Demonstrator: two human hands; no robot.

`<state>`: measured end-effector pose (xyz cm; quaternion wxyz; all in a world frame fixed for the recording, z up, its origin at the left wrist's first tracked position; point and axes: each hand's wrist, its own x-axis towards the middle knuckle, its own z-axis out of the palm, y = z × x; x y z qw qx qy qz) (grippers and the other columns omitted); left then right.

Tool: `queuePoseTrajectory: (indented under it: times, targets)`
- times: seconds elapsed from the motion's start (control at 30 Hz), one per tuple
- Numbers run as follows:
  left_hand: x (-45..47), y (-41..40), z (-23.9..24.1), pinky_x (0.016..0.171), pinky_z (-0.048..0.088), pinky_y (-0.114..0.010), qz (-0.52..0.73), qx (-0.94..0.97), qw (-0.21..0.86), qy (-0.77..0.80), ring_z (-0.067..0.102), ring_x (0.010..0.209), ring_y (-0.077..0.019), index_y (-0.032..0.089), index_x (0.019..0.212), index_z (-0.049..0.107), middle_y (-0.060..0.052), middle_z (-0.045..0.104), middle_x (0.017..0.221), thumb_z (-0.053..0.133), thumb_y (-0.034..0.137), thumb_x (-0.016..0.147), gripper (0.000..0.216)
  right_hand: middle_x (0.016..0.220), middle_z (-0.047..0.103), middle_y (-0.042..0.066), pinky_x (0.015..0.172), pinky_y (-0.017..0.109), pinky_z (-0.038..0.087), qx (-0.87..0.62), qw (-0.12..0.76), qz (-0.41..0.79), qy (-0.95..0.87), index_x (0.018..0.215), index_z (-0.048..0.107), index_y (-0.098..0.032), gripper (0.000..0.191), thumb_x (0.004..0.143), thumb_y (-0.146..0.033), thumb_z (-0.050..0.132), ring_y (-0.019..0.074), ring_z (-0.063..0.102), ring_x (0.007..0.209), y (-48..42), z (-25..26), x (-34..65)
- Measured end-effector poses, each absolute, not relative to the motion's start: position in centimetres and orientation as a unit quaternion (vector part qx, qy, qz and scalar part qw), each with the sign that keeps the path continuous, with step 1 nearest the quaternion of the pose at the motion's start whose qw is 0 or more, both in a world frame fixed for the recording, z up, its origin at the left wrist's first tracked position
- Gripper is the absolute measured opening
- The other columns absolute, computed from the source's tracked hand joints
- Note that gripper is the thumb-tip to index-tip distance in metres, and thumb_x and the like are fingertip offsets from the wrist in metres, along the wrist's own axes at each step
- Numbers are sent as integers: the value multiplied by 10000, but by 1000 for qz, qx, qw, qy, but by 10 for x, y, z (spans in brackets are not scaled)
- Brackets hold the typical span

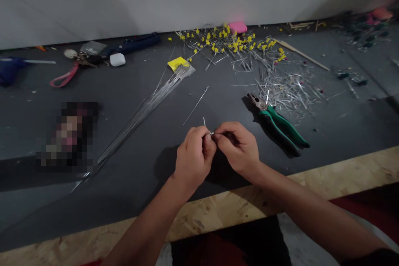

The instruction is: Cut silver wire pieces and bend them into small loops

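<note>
My left hand (195, 149) and my right hand (238, 145) meet over the dark tabletop, fingertips pinched together. Between them is a short piece of silvery wire (212, 133); a thin bright end sticks up above the left fingers. Most of the piece is hidden by the fingers. Just beyond lies a single wire with a twisted end (199, 100). To the right, pliers with green and black handles (280, 126) rest beside a heap of cut wire pieces (286, 87). A bundle of long straight wires (140, 114) lies slantwise on the left, its far end in a yellow-labelled sleeve (181, 64).
Yellow-tipped wire pieces (218, 41) are piled along the wall near a pink lump (237, 27). A wooden stick (302, 55) lies at the right. Keys with a pink strap (67, 77), a white case (117, 59) and a blurred-out item (70, 137) are at left. Wood edges the front (336, 164).
</note>
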<state>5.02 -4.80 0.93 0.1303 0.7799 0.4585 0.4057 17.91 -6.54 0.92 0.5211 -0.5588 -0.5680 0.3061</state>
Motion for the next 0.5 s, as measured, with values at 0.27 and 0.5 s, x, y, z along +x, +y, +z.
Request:
queuePoseTrajectory:
  times: [0.27, 0.5]
  targets:
    - [53, -50, 10, 610, 455, -216, 409, 765, 141, 478, 548, 652, -107, 203, 839, 476, 7, 551, 719, 451, 144, 867, 70, 725, 636, -27, 616, 240, 478, -563, 510, 312, -571, 782, 590, -234, 82, 789, -163, 550, 110, 584, 633, -66, 9, 178]
    - [53, -48, 10, 603, 457, -222, 398, 755, 159, 496, 551, 633, -110, 207, 805, 483, 11, 560, 703, 454, 142, 856, 88, 709, 617, -32, 573, 221, 457, -569, 502, 347, -552, 806, 577, -229, 43, 803, -192, 555, 95, 561, 600, -65, 6, 178]
